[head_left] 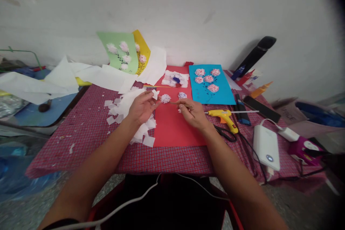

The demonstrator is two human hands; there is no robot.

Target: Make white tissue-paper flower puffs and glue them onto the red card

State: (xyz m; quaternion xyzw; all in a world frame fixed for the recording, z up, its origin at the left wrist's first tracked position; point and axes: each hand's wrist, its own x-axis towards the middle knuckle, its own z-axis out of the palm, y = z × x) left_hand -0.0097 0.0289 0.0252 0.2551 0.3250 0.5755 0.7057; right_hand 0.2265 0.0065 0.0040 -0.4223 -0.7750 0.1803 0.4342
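Left hand [142,106] raised above a red card sheet [175,125], fingertips [151,95] pinched on a small white tissue square [155,94]. Right hand [192,114] clenched around a thin wooden stick [179,103], a white-and-blue paper flower [165,98] at its tip, just beside the left fingertips. Loose tissue squares [140,133] scattered left of the card on a red checked tablecloth [81,143]; yellow glue gun [222,116] near the right hand; blue card with pink flowers [211,84] beyond.

The little paper flower [165,98] is white and blue. The tablecloth [161,163] is red with tiny checks. The blue card [223,93] has pink flowers [208,78], and the green card [132,57] has white flowers [124,46].
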